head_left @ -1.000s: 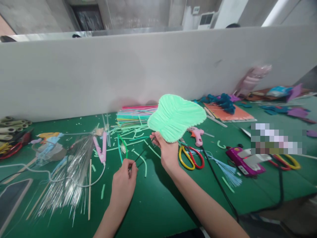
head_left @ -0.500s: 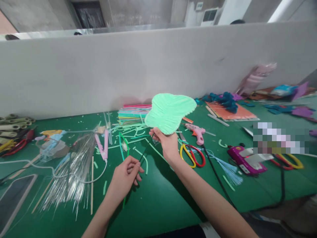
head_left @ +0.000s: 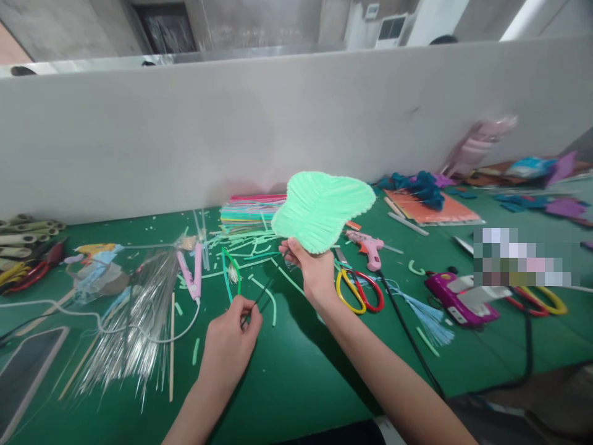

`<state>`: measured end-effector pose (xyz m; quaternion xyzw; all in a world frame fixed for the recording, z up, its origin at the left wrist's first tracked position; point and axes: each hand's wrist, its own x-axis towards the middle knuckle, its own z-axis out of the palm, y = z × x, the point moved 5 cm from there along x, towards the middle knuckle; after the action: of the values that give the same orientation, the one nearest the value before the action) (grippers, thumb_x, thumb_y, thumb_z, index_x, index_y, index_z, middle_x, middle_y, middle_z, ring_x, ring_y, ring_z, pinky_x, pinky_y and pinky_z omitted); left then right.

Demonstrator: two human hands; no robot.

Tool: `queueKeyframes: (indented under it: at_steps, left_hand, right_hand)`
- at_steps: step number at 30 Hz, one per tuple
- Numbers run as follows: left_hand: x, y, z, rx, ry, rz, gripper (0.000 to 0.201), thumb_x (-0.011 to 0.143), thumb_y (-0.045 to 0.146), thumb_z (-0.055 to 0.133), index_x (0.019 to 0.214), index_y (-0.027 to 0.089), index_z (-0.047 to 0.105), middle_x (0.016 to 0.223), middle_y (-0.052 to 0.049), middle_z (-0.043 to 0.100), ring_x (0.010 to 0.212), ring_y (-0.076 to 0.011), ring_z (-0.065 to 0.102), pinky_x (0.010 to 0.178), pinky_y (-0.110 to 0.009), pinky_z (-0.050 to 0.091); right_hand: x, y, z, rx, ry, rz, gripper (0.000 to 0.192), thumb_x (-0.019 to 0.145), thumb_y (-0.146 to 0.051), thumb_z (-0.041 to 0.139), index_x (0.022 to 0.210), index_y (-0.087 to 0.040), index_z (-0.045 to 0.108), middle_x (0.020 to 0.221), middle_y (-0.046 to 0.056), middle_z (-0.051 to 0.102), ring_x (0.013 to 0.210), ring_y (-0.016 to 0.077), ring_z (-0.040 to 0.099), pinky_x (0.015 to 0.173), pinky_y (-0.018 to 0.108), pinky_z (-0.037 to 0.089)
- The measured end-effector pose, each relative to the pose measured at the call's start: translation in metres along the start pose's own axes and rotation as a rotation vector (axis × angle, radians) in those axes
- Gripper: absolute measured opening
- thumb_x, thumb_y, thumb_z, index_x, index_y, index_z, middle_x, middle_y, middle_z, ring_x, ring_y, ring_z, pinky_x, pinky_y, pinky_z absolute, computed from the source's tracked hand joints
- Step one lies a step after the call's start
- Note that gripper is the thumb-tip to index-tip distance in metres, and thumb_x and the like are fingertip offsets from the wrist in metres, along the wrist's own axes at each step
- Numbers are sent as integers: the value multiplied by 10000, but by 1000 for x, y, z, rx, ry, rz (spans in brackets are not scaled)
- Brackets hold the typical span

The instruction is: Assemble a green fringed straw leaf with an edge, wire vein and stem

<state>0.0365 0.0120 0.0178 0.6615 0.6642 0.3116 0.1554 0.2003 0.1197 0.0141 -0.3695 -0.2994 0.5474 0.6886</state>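
Note:
My right hand (head_left: 315, 272) pinches the lower edge of a mint-green fuzzy leaf shape (head_left: 327, 207), ribbed like pipe cleaners laid side by side, and holds it up above the table. A thin dark wire-like stem (head_left: 264, 290) slants from near my right fingertips down to my left hand (head_left: 231, 337). The left fingers are closed around its lower end. Where the stem meets the leaf is hidden by my right hand. Beneath the hands, loose green pipe-cleaner pieces (head_left: 271, 303) lie on the green table (head_left: 296, 383), beside a looped green strip (head_left: 238, 272).
Scissors with red and yellow handles (head_left: 352, 300) and a pink glue gun (head_left: 370, 247) lie right of my hands. Further right is a purple power strip (head_left: 458, 303). A pink hair straightener (head_left: 192, 278), silvery wires (head_left: 143, 327) and a phone (head_left: 28, 377) lie left. A grey partition (head_left: 194, 136) stands behind.
My left hand has shifted slightly down and left, its fingers curling tighter around the stem. The leaf has turned a little, its right side now further right.

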Motion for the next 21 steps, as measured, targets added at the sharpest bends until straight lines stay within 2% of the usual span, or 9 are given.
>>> queueKeyframes:
  at_steps: [14,17,21]
  left_hand:
    - [2,3,1,87,96,98,153,873,297,500,747,216,530,533,59,534,423,-101,449,475,-220,336]
    - [0,2,0,79,92,97,157,879,302,493,753,216,530,552,55,555,438,-102,473,487,-218,357]
    - [-6,-6,-9,26,72,38,184,883,348,489,762,219,542,611,36,639,487,-114,563,511,-215,405]
  right_hand:
    - [-1,5,-3,27,44,-1,279,650,-303,815,826,-111,714,755,67,744,666,171,715,600,231,587]
    - [2,4,-4,36,43,-6,282,664,-312,803,845,-118,709,770,67,746,665,174,716,605,246,591]
    - [14,-6,-17,45,109,-69,253,674,-301,794,829,-122,704,776,63,744,672,157,711,639,247,590]
